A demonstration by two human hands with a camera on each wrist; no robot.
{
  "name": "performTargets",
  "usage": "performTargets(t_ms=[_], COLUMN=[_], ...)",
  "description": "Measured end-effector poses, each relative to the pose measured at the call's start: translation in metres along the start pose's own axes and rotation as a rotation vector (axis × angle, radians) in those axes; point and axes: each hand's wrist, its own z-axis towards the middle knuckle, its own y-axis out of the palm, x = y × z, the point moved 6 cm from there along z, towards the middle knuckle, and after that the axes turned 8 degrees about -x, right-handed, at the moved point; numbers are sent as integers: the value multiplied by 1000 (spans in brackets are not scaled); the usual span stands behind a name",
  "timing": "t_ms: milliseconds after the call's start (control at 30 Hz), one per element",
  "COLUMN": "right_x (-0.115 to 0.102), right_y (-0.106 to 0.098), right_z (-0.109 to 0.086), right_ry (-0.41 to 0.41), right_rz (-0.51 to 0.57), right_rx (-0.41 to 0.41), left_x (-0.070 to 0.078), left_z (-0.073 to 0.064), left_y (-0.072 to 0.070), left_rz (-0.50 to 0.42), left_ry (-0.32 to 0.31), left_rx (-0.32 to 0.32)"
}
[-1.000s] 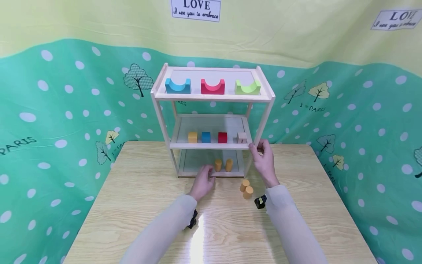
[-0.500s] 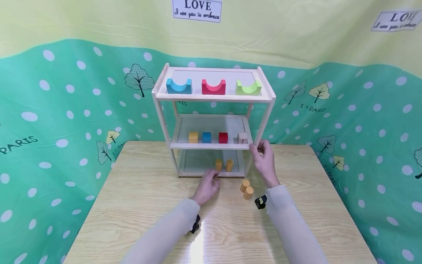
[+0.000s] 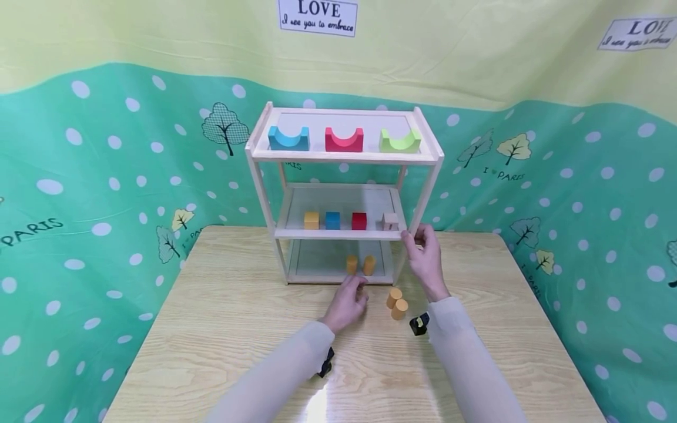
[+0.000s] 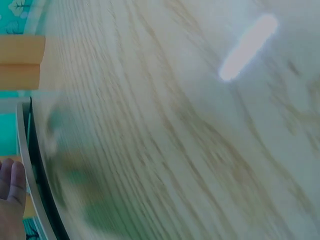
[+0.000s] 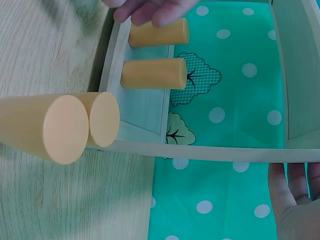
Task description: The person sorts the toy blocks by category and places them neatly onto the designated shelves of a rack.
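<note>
My left hand (image 3: 346, 302) is just in front of the bottom shelf, its fingers loosely bent and nothing seen in them. Two orange wooden cylinders, one left (image 3: 351, 264) and one right (image 3: 369, 265), stand on that shelf right behind its fingertips. In the right wrist view the left fingers (image 5: 155, 10) hover beside the nearer cylinder; contact is unclear. My right hand (image 3: 425, 261) grips the right front post of the white wooden shelf rack (image 3: 344, 233), thumb in front at middle-shelf height. Its fingers (image 5: 282, 192) lie against the post.
Two more orange cylinders (image 3: 394, 297) (image 3: 399, 309) stand on the table (image 3: 222, 329) before the right post. Yellow, blue, red and pale cubes (image 3: 359, 221) line the middle shelf. Blue, red and green arch blocks (image 3: 344, 141) sit on top. A patterned cloth (image 3: 95, 176) surrounds the table.
My left hand has slid right along the bottom shelf's front edge and drawn slightly toward me. The right hand stays on the post, and the cylinders keep their places.
</note>
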Motion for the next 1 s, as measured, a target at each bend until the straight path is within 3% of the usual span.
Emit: performTargets(t_ms=[300,467,533,767,1000], right_x=[34,40,39,1,-1], right_y=[-1,-1,-1,-2,-1], right_z=[9,10,10,0,1], right_ry=[5,11,6,-6,-31], right_rz=[-8,-7,0,6,15], right_rx=[22,40,37,13,11], left_x=[17,25,29,40,42], left_z=[8,13,14,19,24], left_y=[15,23,25,32,38], left_rz=[4,23,40,92,81], left_ry=[19,32,44,111,66], left_rx=[-63,-81,-84,-78,-123])
